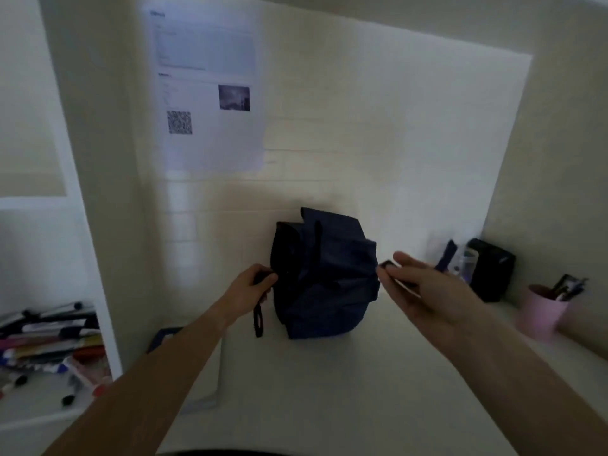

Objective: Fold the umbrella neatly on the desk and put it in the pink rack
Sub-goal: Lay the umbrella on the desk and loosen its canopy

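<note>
A dark navy folding umbrella [324, 274] is held just above the white desk [329, 390], its loose fabric bunched in a wide bundle. My left hand [250, 287] is shut on the umbrella's black handle at the bundle's left side, with the wrist loop [259, 319] dangling below. My right hand [424, 291] pinches the umbrella's closing strap [388, 266], pulled out to the right of the fabric. A pink holder [543, 311] with pens in it stands at the desk's right edge.
A black box [492, 269] and a clear bottle [467, 261] stand at the back right. A paper sheet [205, 90] hangs on the wall. Left of the desk, a shelf holds several markers [49, 343]. A white notebook [210, 383] lies at the desk's left.
</note>
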A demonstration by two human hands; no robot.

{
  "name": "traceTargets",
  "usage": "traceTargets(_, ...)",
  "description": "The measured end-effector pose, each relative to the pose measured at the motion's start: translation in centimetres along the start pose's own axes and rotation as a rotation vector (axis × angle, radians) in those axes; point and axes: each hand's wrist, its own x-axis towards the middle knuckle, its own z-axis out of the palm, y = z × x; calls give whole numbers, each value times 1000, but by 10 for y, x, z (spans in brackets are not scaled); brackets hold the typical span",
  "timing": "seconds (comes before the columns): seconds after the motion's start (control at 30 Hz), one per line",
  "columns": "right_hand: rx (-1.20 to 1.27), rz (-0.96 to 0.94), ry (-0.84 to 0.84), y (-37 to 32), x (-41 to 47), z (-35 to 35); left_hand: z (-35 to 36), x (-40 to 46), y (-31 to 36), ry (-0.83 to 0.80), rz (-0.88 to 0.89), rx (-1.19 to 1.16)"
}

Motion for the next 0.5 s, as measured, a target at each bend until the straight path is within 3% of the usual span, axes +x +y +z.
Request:
traceTargets(0.23,-23,199,175,81,-33,-79,46,-34,-51,-115,-239,205)
traceTargets(0.33,-39,220,188,97,-52,-91,55,-49,-53,-43,-293,451)
traceTargets(0.37,-41,225,187,101,-57,-93,58,-55,-50,75,-237,552)
traceTargets(0.43,-36,236,203,108,-66,-97,67,-75,-33,398,74,598)
traceTargets(0.47,-28,238,211,111,-69,-100,75,-87,-19,496,286,550)
traceTargets(0.5,-29,234,222,113,-71,-105,83,-99,-6,485,477,499)
